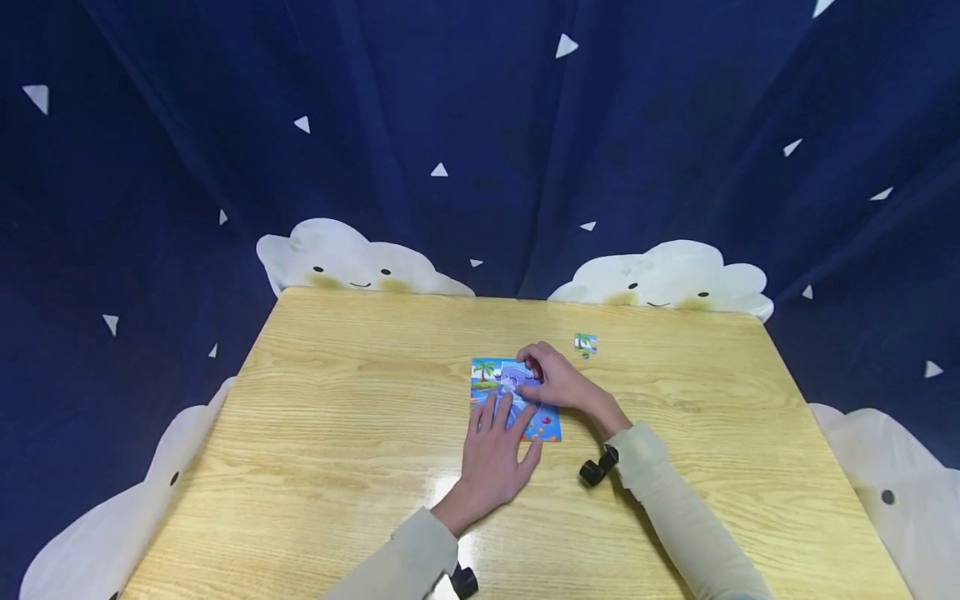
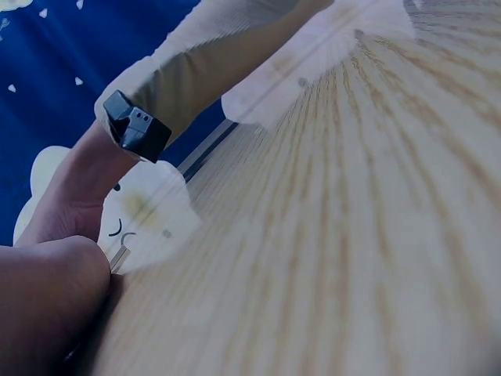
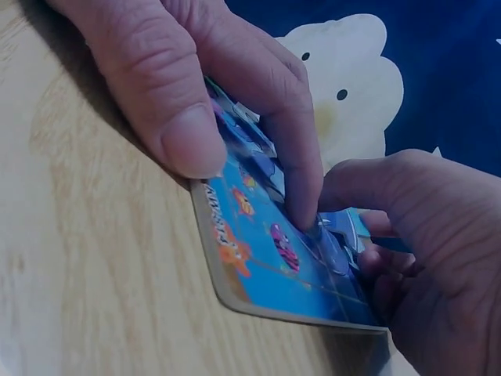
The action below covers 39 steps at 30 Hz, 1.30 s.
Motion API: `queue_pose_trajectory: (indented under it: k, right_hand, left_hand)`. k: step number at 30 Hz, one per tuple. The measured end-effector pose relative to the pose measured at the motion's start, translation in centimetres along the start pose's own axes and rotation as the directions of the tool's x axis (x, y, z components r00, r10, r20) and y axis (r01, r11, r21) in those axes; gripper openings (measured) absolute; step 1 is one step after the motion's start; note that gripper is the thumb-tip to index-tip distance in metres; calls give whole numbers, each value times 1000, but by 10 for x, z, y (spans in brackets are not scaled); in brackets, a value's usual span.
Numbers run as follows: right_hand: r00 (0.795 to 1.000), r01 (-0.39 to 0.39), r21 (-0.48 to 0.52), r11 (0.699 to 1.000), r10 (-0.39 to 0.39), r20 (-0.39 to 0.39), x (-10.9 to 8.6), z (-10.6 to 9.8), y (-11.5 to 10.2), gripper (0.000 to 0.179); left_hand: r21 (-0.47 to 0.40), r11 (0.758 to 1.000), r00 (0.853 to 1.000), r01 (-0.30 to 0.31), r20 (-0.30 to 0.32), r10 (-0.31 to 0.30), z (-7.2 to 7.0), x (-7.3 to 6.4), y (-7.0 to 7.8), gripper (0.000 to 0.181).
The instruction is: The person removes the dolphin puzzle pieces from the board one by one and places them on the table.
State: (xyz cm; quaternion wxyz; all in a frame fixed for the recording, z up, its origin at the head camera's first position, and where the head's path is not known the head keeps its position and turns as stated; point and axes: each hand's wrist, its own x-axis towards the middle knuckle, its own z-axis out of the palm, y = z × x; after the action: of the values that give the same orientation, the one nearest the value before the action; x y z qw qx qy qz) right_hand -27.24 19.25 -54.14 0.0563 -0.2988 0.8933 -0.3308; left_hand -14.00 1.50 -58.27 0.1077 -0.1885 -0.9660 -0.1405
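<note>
A square jigsaw puzzle [image 1: 551, 427] with a palm tree, sea creatures and a purple-blue dolphin lies flat near the middle of the table. My left hand [image 1: 495, 467] rests on its lower part with fingers spread and straight; in the right wrist view the left thumb [image 3: 192, 141] lies along the board's edge. My right hand [image 1: 558, 379] bends over the upper right of the puzzle. Between its thumb and curled fingers it pinches a jigsaw piece [image 3: 344, 225], which stands slightly raised from the board. Part of the picture is hidden under both hands.
A small loose piece [image 1: 586, 342] with a palm tree lies behind the right hand, toward the table's far edge. The light wooden table [image 1: 337, 400] meets a dark blue curtain [image 1: 480, 108] with white clouds. Black wrist cameras [image 1: 597, 468] sit at both cuffs.
</note>
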Motion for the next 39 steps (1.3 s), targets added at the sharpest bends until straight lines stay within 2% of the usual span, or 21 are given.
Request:
queue_pose_trajectory:
  k: [7, 13, 26, 29, 36, 39]
  right_hand:
    - [1000, 7, 74, 997, -5, -23, 0, 3, 2, 43]
    - [998, 10, 76, 997, -5, -63, 0, 7, 2, 41]
    - [997, -52, 81, 995, 57, -54, 1, 6, -1, 40]
    - [997, -44, 67, 997, 48, -53, 0, 6, -1, 38]
    - [998, 8, 55, 998, -4, -67, 0, 5, 0, 37]
    - [997, 26, 48, 998, -22, -79, -1, 6, 2, 35]
  left_hand:
    - [-9, 1000, 999, -19, -46, 19, 1, -1, -1, 53]
    - [-10, 1000, 998, -20, -54, 20, 1, -1, -2, 53]
    - [-20, 999, 997, -25, -75, 23, 2, -1, 0, 52]
    - [-24, 999, 997, -24, -69, 22, 2, -1, 0, 52]
    - [-21, 1000, 1000, -4, -12, 4, 0, 1, -1, 53]
    - [-18, 1000, 1000, -6, -15, 6, 1, 0, -1, 53]
